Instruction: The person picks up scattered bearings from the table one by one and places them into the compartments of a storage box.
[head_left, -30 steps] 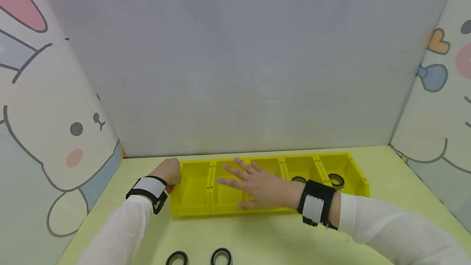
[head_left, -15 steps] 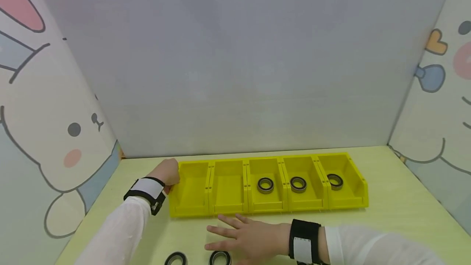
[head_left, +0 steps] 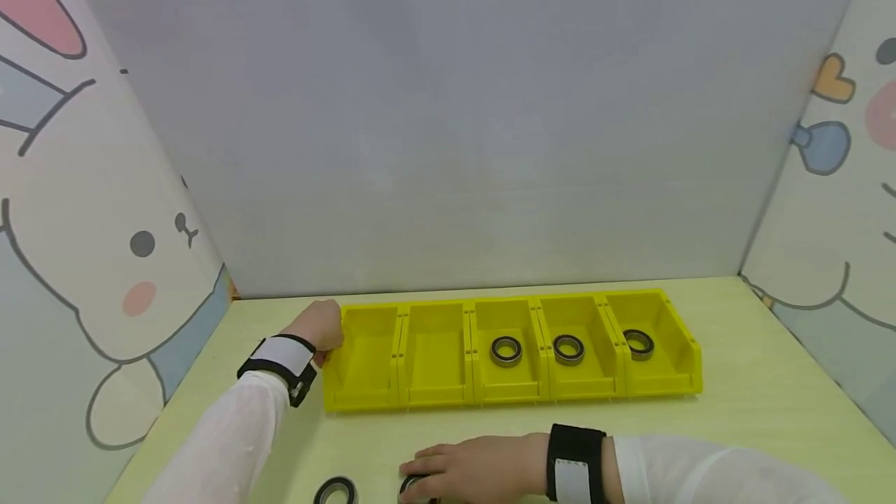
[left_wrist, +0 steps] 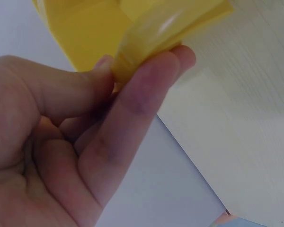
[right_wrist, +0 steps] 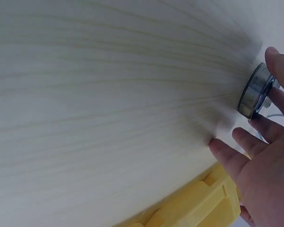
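Note:
My left hand pinches the left wall of a row of joined yellow bins. Thumb and fingers lie on either side of the plastic edge in the left wrist view. Near the front of the table, my right hand has its thumb and fingers around a ball bearing, a metal ring with a dark seal. The thumb is at one side of the ring and fingers at the other. In the head view the hand partly covers this bearing. Another bearing lies to its left.
The three right-hand bins each hold one bearing: the middle bin's bearing, a second bearing and a third bearing. A grey wall stands behind the bins, with cartoon-printed panels at the sides.
My right hand has come back from over the bins toward the front of the table, and its spread fingers have closed around the bearing there. The left hand stays on the bin wall.

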### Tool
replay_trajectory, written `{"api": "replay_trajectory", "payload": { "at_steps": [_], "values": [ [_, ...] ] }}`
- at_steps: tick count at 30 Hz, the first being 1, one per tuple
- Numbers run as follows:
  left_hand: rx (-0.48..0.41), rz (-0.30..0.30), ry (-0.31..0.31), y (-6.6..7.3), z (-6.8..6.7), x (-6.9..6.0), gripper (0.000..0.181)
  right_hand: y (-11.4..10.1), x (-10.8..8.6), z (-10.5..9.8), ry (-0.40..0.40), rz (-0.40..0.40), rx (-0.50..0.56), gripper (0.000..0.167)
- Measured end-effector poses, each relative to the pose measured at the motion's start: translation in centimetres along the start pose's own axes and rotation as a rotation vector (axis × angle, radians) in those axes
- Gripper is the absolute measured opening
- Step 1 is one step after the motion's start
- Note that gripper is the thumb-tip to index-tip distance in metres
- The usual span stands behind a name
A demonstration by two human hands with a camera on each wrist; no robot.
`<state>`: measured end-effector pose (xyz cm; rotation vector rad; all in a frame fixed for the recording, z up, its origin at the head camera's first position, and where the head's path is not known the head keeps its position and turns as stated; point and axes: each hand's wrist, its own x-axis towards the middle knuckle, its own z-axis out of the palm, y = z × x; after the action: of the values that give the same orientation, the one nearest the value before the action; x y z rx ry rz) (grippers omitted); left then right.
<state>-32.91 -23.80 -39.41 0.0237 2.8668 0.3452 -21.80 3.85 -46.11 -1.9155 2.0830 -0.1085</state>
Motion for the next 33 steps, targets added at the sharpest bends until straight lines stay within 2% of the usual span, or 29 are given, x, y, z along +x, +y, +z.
{"api": "replay_trajectory", "payload": {
  "at_steps": [6,11,15,21,27,30,33],
  "values": [
    [-0.004,-0.015,0.0,-0.1,0.0,0.1,0.002,-0.8,1.7,-0.5,0.087,-0.015,0.021,0.032],
    [0.004,-0.023,-0.001,-0.2,0.0,0.3,0.003,-1.3,3.2,-0.5,0.15,0.013,-0.079,0.019],
    [0.004,-0.017,0.003,-0.2,0.1,0.3,0.003,-1.6,3.6,-0.6,0.16,0.011,-0.115,0.018],
    [0.005,-0.016,0.007,0.1,0.2,0.2,0.004,-1.7,3.9,-1.1,0.11,0.013,-0.159,0.022],
    [0.004,-0.024,0.0,0.3,0.2,0.0,0.006,-1.8,4.4,-1.1,0.081,0.008,-0.257,0.021],
    [0.003,-0.031,-0.002,0.4,0.2,0.1,0.007,-1.8,4.3,-1.3,0.063,0.034,-0.301,0.019],
    [0.006,-0.031,-0.003,0.7,0.2,0.0,0.007,-1.7,3.9,-2.3,0.013,0.089,-0.28,0.023]
  ]
}}
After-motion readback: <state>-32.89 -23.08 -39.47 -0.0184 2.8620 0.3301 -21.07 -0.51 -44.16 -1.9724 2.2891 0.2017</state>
